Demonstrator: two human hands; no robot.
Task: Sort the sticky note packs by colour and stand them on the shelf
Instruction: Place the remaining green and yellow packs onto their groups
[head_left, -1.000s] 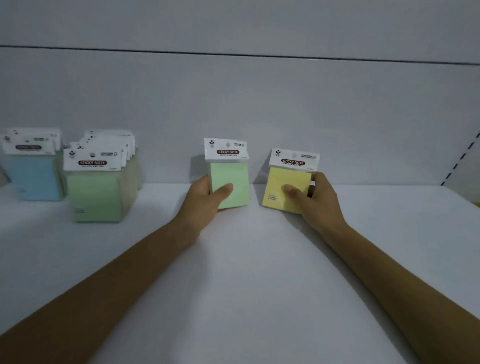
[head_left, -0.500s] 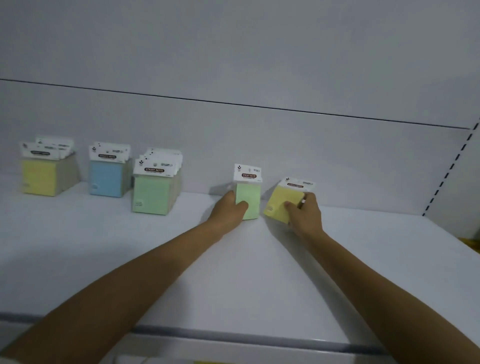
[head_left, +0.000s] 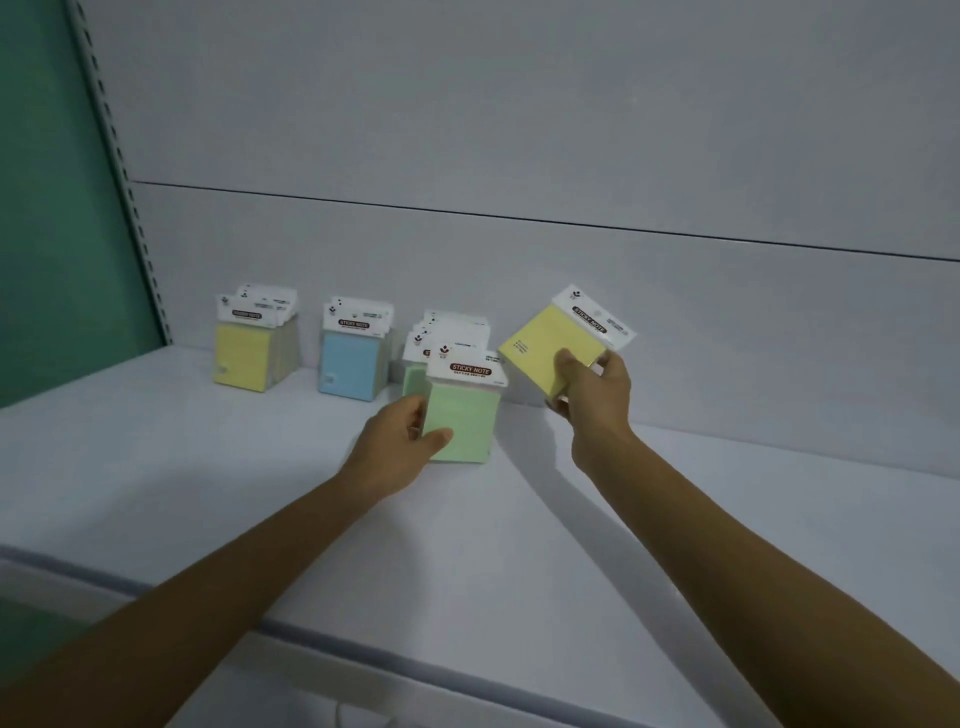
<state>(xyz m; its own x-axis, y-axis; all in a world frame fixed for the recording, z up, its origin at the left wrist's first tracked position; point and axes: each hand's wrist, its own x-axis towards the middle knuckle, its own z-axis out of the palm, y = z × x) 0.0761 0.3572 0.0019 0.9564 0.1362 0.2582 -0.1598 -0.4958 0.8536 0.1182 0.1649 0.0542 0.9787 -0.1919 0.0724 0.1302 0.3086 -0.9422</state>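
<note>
My left hand (head_left: 397, 444) grips a green sticky note pack (head_left: 465, 421), held upright right in front of the green row (head_left: 415, 376) on the white shelf (head_left: 260, 493). My right hand (head_left: 592, 397) holds a yellow sticky note pack (head_left: 545, 343) tilted in the air, above the shelf and to the right of the green row. Further left stand a blue row (head_left: 350, 358) and a yellow row (head_left: 247, 353), each pack upright with a white header card.
A grey back panel (head_left: 519, 156) closes the shelf behind the rows. A perforated upright (head_left: 122, 171) and a green wall (head_left: 47, 208) bound the left side. The shelf's front lip (head_left: 311, 634) runs across the bottom.
My left hand has carried the green pack left, up to the green row. My right hand has lifted the yellow pack off the shelf and tilted it. The view has swung left.
</note>
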